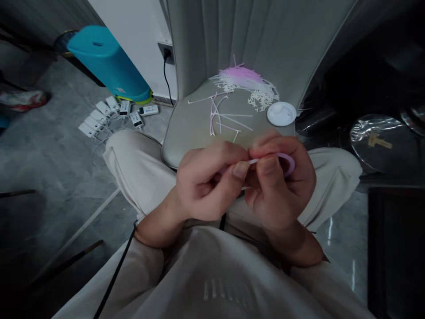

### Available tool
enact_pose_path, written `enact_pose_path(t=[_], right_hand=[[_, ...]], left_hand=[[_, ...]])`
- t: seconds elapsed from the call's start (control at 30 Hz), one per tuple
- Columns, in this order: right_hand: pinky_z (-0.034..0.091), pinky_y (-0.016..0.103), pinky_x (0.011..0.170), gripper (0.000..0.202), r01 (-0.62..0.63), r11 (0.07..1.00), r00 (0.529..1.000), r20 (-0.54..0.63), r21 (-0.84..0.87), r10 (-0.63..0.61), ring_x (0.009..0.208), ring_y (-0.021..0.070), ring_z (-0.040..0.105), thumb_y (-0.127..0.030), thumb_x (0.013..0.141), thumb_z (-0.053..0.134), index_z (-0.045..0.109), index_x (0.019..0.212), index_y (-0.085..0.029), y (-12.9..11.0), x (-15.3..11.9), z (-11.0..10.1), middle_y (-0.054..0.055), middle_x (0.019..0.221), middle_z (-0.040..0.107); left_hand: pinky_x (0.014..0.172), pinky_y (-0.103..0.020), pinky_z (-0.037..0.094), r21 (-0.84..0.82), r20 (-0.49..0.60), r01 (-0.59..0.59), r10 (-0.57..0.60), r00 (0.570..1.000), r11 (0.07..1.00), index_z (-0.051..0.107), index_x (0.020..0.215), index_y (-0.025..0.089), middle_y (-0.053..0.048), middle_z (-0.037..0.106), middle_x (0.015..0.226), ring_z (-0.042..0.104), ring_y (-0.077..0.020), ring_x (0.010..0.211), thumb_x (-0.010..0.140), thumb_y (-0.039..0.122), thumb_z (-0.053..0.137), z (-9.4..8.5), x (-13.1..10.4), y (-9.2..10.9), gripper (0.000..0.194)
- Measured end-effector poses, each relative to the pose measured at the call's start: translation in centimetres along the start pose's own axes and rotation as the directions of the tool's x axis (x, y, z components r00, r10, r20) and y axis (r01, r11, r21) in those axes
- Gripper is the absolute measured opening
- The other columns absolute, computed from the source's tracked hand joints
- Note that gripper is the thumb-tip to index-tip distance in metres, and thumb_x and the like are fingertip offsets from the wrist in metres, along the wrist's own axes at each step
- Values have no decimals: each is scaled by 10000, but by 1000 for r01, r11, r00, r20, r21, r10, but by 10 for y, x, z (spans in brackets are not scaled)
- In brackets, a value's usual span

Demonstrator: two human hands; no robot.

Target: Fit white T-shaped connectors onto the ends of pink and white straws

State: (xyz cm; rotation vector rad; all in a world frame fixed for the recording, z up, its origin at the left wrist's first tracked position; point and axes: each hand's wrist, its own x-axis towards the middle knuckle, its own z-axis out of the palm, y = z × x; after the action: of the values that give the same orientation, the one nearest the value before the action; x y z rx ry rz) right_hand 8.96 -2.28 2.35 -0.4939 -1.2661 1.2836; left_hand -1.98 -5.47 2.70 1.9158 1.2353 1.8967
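My left hand (206, 186) and my right hand (282, 190) meet above the front of the chair seat, both closed in a pinch. Between their fingertips shows a short white piece of a thin plastic stick (253, 161). A pink-purple stick (291, 165) curves in a loop around the fingers of my right hand. Whether the white and purple pieces are one is hidden by the fingers. Beyond the hands, several loose thin sticks (212, 113), some with small white end pieces, lie on the grey seat (186, 133).
A pile of pink and white sticks (241, 75) lies at the seat's back, beside small white connectors (260, 100) and a round white lid (281, 114). On the floor to the left are a blue bin-like container (108, 62) and several white devices with cables (96, 120).
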Motion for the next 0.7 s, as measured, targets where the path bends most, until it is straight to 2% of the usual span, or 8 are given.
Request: enact_pose_path(t=[0.1,0.27,0.4,0.53,0.6,0.7], right_hand=[[535,342,588,88,-18,1000,999,-26,-10,18,736,191,635,-339,939,673,734,876,-349,0,-2,0,23,862,681],[565,376,624,65,44,999,997,-57,-10,-44,773,213,641,-352,921,680,736,891,-365,2,-4,4,31,826,684],[573,387,608,136,-14,998,993,-120,-64,7,746,220,629,-443,911,682,697,820,-344,-1,-5,8,36,759,640],[567,376,626,130,-44,998,995,-83,36,47,756,200,638,-349,931,629,701,823,-343,-6,-5,11,23,773,648],[553,368,612,150,-58,996,995,-80,66,63,743,189,633,-327,936,602,705,828,-344,-8,-5,11,22,788,657],[556,374,594,150,-70,997,994,-88,23,72,737,202,634,-419,918,639,666,799,-332,-8,-5,10,31,781,656]], left_hand=[[436,-237,429,62,-11,-22,23,1000,998,628,896,239,45,574,636,490,-67,497,1018,233,525,1,1,0,159],[447,-226,428,119,-16,-150,153,988,981,600,867,217,39,571,603,493,-67,496,1008,200,507,3,3,0,169],[473,-268,440,104,-24,-76,79,997,992,625,913,249,37,602,626,530,-95,516,1014,219,504,5,-1,3,160],[509,-320,456,67,-23,8,-7,1000,998,648,996,284,23,650,667,566,-131,536,1023,262,507,5,-6,5,146],[505,-336,451,53,4,-5,5,1000,999,658,1053,308,23,661,673,566,-145,528,1010,257,529,4,-7,2,145],[479,-342,433,27,43,-82,81,996,996,658,1138,311,19,662,670,553,-158,512,987,225,553,3,-7,-2,203]])
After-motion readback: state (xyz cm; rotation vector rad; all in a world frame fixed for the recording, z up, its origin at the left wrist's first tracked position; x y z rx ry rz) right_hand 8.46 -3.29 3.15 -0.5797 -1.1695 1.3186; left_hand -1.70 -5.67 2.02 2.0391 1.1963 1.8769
